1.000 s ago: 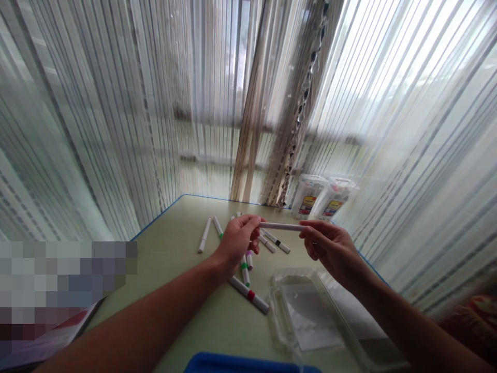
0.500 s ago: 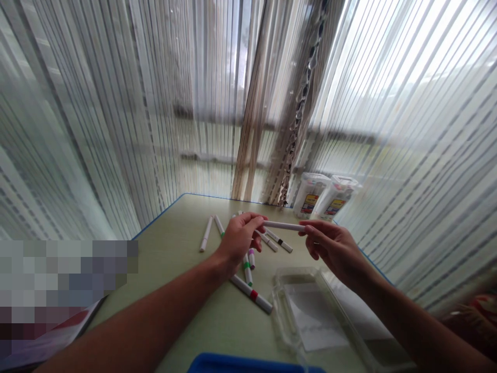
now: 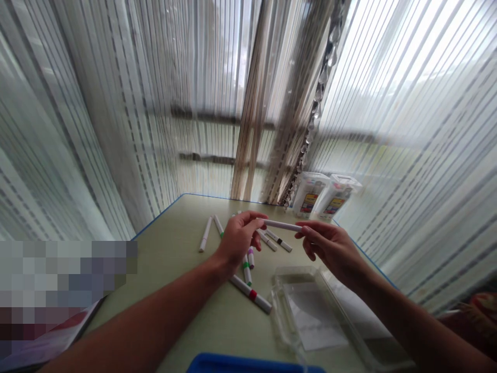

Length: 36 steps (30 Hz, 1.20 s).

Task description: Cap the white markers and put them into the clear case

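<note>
Both hands hold one white marker (image 3: 282,225) level above the pale green table (image 3: 182,248). My left hand (image 3: 238,238) pinches its left end between thumb and fingers. My right hand (image 3: 330,246) pinches its right end. Under the hands lie several loose white markers, among them one with a red band (image 3: 251,295), one with a green band (image 3: 245,268) and one with a black band (image 3: 278,241). A plain white marker (image 3: 205,234) lies further left.
An open clear plastic case (image 3: 310,316) lies at the front right of the table. Two clear plastic tubs with labels (image 3: 324,196) stand at the far right corner. A blue object's edge (image 3: 248,362) shows at the bottom. Striped curtains surround the table.
The hands and the held marker have stayed nearly in place; the view has tipped slightly, and my right hand has crept a little to the left.
</note>
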### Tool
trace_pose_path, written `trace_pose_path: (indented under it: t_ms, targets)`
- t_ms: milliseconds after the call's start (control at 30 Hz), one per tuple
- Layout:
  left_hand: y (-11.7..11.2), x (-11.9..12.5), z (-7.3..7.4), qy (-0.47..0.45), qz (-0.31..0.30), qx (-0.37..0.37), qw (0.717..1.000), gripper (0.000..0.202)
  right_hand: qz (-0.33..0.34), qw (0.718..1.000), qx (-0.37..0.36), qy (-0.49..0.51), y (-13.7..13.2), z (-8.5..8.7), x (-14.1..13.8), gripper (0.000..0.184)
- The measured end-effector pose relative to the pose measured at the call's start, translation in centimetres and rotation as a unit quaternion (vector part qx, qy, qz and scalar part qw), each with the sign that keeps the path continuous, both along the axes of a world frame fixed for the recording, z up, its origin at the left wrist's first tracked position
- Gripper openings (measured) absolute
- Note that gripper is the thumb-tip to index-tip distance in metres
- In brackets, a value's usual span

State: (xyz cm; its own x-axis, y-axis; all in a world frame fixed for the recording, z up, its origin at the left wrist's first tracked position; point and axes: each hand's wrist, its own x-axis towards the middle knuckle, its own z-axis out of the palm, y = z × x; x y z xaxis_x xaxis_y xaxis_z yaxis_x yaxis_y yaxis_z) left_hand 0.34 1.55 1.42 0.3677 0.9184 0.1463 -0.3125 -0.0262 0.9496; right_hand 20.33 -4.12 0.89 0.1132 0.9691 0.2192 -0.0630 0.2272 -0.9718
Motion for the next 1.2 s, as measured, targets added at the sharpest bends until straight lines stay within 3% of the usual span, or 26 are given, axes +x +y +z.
trace_pose_path:
  t_ms: [300, 667, 800, 933, 1200]
  targets:
    - [-1.0, -0.2, 0.4, 0.022, 0.015, 0.106, 0.994, 0.029, -0.014, 0.998, -0.017, -0.061, 0.0, -0.2, 0.2, 0.036]
    - [-2.6, -0.4, 0.6, 0.077, 0.012, 0.283, 0.956, 0.024, 0.031, 0.978, 0.004, -0.208, -0.2, -0.6, -0.1, 0.035]
    - [-3.1, -0.5, 0.7, 0.09, 0.009, 0.314, 0.945, 0.021, 0.024, 0.971, 0.017, -0.239, -0.4, -0.5, -0.3, 0.033]
    - [-2.7, -0.4, 0.7, 0.083, 0.006, 0.259, 0.962, 0.022, 0.01, 0.971, 0.021, -0.237, -0.7, -0.2, -0.4, 0.03]
    - [0.2, 0.1, -0.3, -0.002, 0.02, 0.013, 1.0, 0.013, -0.031, 0.976, 0.087, -0.198, -1.4, 0.1, -0.7, 0.027]
